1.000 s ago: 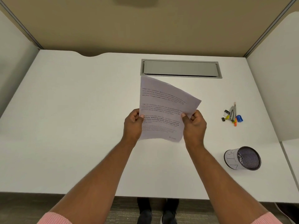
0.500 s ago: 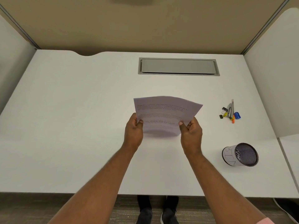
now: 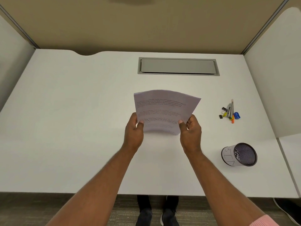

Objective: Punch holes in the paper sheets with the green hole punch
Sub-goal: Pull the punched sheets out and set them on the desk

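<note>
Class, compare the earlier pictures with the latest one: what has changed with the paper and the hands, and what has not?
The paper sheets tipped away, then partly back up. Left hand and right hand kept their grip. The mesh cup and small supplies stayed put.

My one view comes from the head, looking forward and down over the table (image 3: 68, 128), both forearms near.
</note>
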`<state>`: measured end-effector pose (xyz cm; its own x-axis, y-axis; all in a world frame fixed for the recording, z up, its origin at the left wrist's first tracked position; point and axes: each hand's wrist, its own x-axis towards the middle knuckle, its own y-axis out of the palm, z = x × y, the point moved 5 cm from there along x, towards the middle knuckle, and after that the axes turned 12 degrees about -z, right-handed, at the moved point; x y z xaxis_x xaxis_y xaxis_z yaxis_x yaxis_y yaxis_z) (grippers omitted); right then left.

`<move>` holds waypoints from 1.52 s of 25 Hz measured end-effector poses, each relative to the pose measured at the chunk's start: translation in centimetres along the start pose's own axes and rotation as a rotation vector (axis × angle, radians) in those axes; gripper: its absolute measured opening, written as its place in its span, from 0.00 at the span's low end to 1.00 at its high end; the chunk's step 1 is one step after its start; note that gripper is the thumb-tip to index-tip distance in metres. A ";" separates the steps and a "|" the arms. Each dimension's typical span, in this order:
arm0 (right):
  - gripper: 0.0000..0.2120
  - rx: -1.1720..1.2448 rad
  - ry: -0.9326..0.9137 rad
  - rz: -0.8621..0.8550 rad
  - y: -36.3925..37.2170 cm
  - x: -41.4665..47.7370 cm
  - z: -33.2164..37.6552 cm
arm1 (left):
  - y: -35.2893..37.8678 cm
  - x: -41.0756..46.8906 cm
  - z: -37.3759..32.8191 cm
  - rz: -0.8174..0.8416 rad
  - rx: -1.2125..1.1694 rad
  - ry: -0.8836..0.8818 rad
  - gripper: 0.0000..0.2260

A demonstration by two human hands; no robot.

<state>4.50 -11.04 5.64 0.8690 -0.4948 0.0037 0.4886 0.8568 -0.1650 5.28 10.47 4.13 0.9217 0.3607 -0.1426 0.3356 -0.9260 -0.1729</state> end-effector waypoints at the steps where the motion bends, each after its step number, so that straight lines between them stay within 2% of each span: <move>1: 0.14 0.010 0.002 -0.004 0.0 0.1 0.0 | 0.0 0.1 0.0 -0.007 0.005 0.006 0.14; 6: 0.11 0.007 -0.049 -0.032 -0.6 0.3 0.2 | -0.4 0.1 -0.4 -0.039 -0.022 0.015 0.12; 10: 0.15 -0.008 0.004 -0.017 -0.8 -0.3 -0.4 | -0.3 -0.3 -0.1 -0.021 -0.016 -0.001 0.15; 15: 0.10 -0.019 -0.001 -0.059 -1.2 0.3 -0.9 | -0.1 0.0 -0.3 -0.038 -0.001 0.080 0.17; 20: 0.13 -0.064 0.068 -0.031 -0.8 0.0 -2.0 | 0.2 -0.2 1.5 -0.009 0.105 0.034 0.14; 26: 0.06 -0.108 0.024 -0.077 -0.3 0.8 -1.1 | -0.9 0.8 1.0 -0.058 0.154 0.057 0.11; 31: 0.03 -0.093 -0.025 -0.049 1.6 0.8 0.8 | -3.4 1.5 -0.1 -0.084 0.084 0.071 0.11; 38: 0.09 -0.098 0.113 0.011 7.0 -0.3 -0.7 | -9.2 3.8 2.8 -0.246 0.001 -0.149 0.08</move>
<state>7.59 -4.93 3.80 0.8574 -0.5030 -0.1088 0.4640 0.8470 -0.2596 5.15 20.64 2.49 0.7741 0.5868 -0.2377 0.5451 -0.8087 -0.2211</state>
